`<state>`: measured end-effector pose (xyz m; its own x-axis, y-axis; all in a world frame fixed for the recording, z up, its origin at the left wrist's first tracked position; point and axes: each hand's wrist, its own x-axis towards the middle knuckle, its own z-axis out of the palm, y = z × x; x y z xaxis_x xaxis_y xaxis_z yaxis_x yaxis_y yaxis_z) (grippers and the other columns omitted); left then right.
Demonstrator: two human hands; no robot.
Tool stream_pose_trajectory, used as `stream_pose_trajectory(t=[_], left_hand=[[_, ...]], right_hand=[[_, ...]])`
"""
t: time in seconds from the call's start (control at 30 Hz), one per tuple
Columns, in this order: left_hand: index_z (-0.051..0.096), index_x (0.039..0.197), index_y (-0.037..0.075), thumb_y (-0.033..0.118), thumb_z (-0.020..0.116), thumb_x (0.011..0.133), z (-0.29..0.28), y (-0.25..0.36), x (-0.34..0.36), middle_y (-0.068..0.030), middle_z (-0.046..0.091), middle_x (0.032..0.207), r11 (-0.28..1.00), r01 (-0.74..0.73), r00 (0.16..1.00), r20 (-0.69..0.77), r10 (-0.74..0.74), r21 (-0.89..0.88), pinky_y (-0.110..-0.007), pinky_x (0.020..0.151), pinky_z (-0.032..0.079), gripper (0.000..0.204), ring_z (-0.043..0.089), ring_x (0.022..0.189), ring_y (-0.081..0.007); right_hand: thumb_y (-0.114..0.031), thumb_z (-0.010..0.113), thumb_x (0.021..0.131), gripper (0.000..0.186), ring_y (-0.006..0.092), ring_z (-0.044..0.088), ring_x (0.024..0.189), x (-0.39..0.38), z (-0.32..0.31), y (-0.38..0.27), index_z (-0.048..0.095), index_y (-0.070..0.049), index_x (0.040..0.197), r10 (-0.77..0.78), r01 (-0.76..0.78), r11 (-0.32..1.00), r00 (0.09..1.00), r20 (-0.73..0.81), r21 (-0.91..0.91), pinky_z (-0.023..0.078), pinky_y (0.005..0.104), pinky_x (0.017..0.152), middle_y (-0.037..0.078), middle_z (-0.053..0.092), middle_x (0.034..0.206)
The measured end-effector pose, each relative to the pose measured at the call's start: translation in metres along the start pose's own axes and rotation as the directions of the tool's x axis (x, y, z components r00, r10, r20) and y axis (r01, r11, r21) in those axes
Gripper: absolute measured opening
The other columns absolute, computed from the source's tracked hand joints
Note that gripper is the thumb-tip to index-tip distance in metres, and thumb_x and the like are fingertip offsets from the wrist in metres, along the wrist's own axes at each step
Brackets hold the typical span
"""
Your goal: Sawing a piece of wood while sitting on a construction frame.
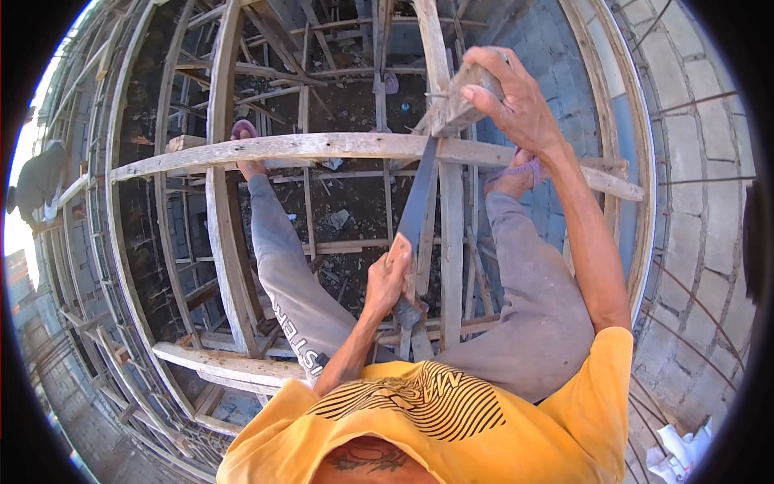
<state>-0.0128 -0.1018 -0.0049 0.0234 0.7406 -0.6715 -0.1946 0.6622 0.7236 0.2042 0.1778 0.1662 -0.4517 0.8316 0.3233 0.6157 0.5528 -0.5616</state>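
Observation:
My left hand is closed around the handle of a handsaw. The saw's blade points away from me, its tip end by the edge of a horizontal wooden beam. My right hand grips a short, rough wooden block at the beam's far side, thumb and fingers wrapped over it. A nail seems to stick out of the block's left side. Blade and block meet or nearly meet; I cannot tell whether the teeth are in the wood. Below my left hand shows a dark, grip-like piece, partly hidden.
My feet in purple sandals rest on the timber frame, legs apart. Through its gaps a dark, littered ground shows far below. A block wall with rusty rebar rises at right. Another person is at far left.

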Motion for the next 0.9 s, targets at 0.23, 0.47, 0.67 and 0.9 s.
stream_pose_trajectory(t=[0.23, 0.47, 0.67, 0.9], left_hand=[[0.057, 0.091, 0.000, 0.036, 0.064, 0.101, 0.021, 0.083, 0.088, -0.0026, 0.054, 0.064, 0.997, -0.075, 0.997, 0.025, 0.076, -0.035, -0.030, 0.037, 0.047, 0.038, 0.053, 0.044, -0.0125], [0.056, 0.089, 0.001, 0.039, 0.064, 0.101, -0.002, 0.019, 0.000, -0.0015, 0.051, 0.067, 1.000, 0.009, 1.000, -0.012, -0.009, -0.008, -0.029, 0.040, 0.049, 0.041, 0.052, 0.045, -0.0115], [0.059, 0.092, 0.000, 0.037, 0.064, 0.100, 0.012, 0.057, 0.053, -0.0020, 0.056, 0.067, 0.999, -0.005, 1.000, 0.018, 0.006, -0.052, -0.031, 0.041, 0.049, 0.039, 0.054, 0.046, -0.0120], [0.060, 0.091, 0.000, 0.039, 0.064, 0.100, 0.019, 0.027, 0.044, -0.0013, 0.054, 0.068, 0.995, -0.101, 0.995, -0.004, 0.101, 0.020, -0.031, 0.042, 0.048, 0.040, 0.054, 0.049, -0.0121]], right_hand=[[-0.044, 0.068, 0.092, 0.047, 0.0355, 0.062, 0.103, 0.018, 0.012, -0.017, 0.060, -0.017, 0.129, -0.003, 0.003, 0.998, 1.000, -0.005, 0.061, 0.051, 0.0427, 0.092, 0.014, 0.061, 0.114], [-0.040, 0.071, 0.090, 0.046, 0.0298, 0.063, 0.101, 0.012, 0.005, -0.013, 0.059, -0.017, 0.129, 0.045, -0.045, 0.995, 0.999, -0.001, 0.091, 0.051, 0.0404, 0.089, 0.012, 0.060, 0.111], [-0.037, 0.071, 0.090, 0.044, 0.0288, 0.062, 0.098, 0.019, 0.008, -0.018, 0.059, -0.017, 0.128, 0.030, -0.030, 0.991, 1.000, 0.004, 0.133, 0.050, 0.0399, 0.087, 0.011, 0.059, 0.106], [-0.036, 0.071, 0.089, 0.049, 0.0299, 0.062, 0.106, 0.010, -0.003, -0.014, 0.059, -0.014, 0.131, 0.108, -0.117, 0.981, 0.992, 0.066, 0.153, 0.049, 0.0399, 0.093, 0.012, 0.062, 0.114]])
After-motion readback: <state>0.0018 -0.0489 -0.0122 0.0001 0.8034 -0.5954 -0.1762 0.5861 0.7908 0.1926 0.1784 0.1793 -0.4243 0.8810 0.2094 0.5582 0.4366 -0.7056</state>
